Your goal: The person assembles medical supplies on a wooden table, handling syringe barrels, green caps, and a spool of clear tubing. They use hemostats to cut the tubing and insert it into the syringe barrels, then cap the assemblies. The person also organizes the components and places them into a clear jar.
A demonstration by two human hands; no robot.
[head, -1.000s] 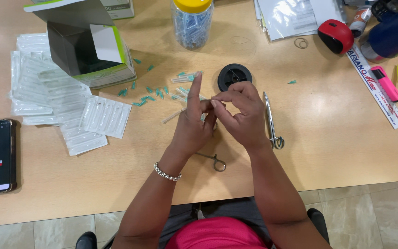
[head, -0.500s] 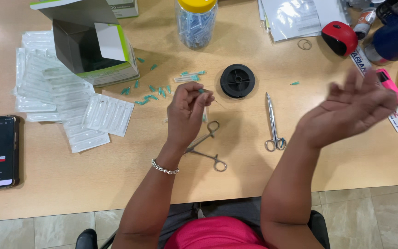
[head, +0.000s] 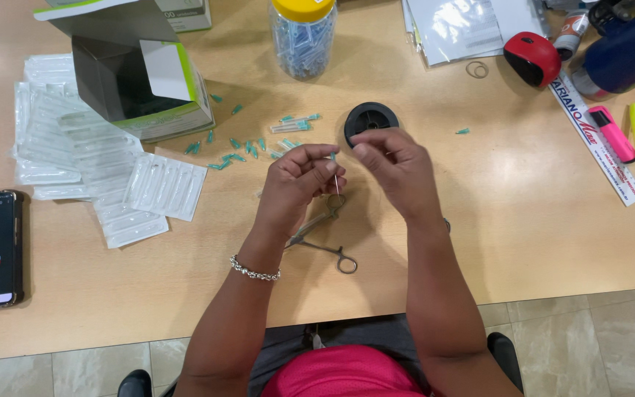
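Black spool point(head: 370, 120) sits at twelve o'clock of the hands, teal caps point(head: 238, 147) scattered at ten, metal forceps point(head: 325, 239) lying beneath. Left hand point(head: 297, 180) pinches a thin needle point(head: 336, 176) upright; right hand point(head: 395, 165), fingers curled, pinching just beside the needle's tip.
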